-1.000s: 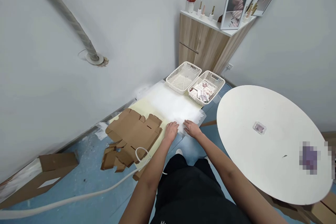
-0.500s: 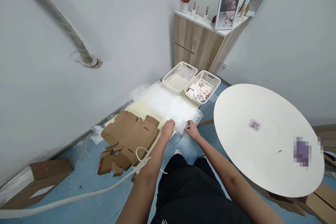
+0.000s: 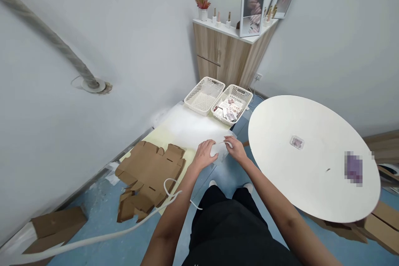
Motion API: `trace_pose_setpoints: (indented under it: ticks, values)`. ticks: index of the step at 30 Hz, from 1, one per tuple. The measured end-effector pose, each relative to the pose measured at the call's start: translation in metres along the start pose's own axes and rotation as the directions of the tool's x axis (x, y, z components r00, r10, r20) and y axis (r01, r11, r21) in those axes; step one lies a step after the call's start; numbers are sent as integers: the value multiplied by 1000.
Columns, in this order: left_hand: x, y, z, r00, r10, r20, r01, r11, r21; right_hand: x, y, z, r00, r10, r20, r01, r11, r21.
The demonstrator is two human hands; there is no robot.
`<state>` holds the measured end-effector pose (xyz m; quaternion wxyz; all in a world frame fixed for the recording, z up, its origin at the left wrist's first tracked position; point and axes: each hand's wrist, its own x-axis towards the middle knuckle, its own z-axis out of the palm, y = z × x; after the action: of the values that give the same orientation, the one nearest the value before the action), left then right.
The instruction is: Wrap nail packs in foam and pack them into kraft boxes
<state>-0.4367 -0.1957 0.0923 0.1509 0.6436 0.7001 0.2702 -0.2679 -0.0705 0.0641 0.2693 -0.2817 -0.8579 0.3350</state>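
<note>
A thin, translucent white sheet [image 3: 220, 149] spans the gap between my two hands at the near edge of the pale yellow table [image 3: 155, 135]. My left hand [image 3: 205, 154] is closed on its left side, thumb toward the right. On the other side my right hand [image 3: 236, 148] pinches the sheet's upper right edge, which looks curled. More whitish, see-through sheeting [image 3: 190, 126] covers the table beyond my hands. Flattened brown cardboard [image 3: 152, 166] lies left of my left hand.
Two white baskets stand at the table's far end, one [image 3: 204, 96] with clear items, the other [image 3: 232, 105] with printed cards. A round white table [image 3: 314, 183] is at the right. A white cable [image 3: 124, 227] crosses the lower left.
Both hands have lifted the sheet's near edge, and the left hand has turned with its fingers over it. The whole view has shifted slightly.
</note>
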Motion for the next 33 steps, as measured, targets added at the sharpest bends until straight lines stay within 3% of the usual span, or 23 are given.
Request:
trace_pose_setpoints:
  ticks: [3,7,10,14,18,20,25,33]
  values:
    - [17,19,17,994,50,94,-56,996,63,-16,16,-50,994,46,-104,-46,999,0]
    - [48,55,63,973,94,209,-95,995,-4,-48,42,-114,952,215,-219,-228,973,-38]
    - [73,94,107,957,123,263,-76,980,-184,-69,66,-151,889,314,-333,-349,936,-48]
    - [102,147,169,948,42,315,79,930,-359,-99,106,-185,758,428,-493,-481,876,20]
    - [125,182,225,939,-51,340,191,900,-391,-136,152,-209,672,544,-503,-607,793,46]
    - [136,193,249,943,-72,326,200,902,-381,-153,174,-219,671,572,-472,-649,761,0]
    - [162,212,293,955,-99,278,197,916,-350,-175,227,-237,721,576,-385,-667,727,-162]
    - [192,226,332,962,-190,195,244,918,-312,-155,290,-261,782,587,-210,-621,700,-354]
